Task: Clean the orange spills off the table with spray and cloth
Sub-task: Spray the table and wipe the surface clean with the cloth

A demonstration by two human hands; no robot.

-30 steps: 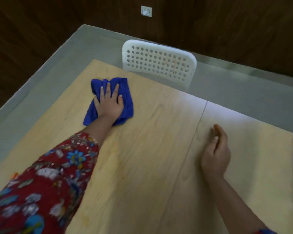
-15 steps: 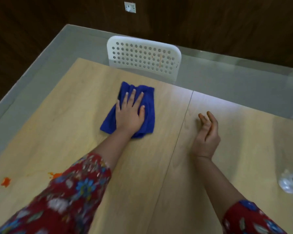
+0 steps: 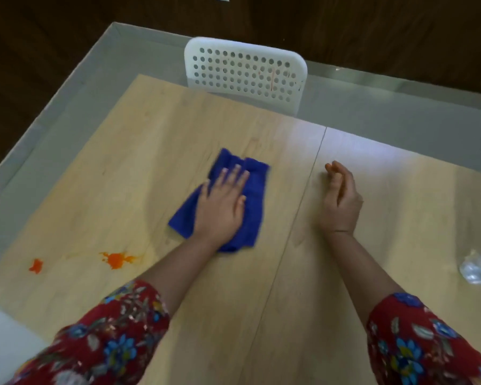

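My left hand (image 3: 222,207) lies flat with straight fingers on a folded blue cloth (image 3: 254,207), pressing it onto the light wooden table (image 3: 150,162) near the middle seam. Two orange spills remain on the near left of the table: a larger splash (image 3: 117,259) and a small one (image 3: 36,265). My right hand (image 3: 340,198) rests on its edge on the table right of the seam, fingers loosely bent and holding nothing. A clear plastic object (image 3: 478,269), perhaps the spray bottle, lies at the right edge, partly cut off.
A white perforated chair back (image 3: 245,70) stands against the table's far edge. Grey floor and dark wooden walls surround the table. A white surface (image 3: 3,343) shows at the bottom left corner.
My left hand has slid the blue cloth from the far left of the table toward the middle and closer to me. The view has shifted, bringing the orange spills into sight.
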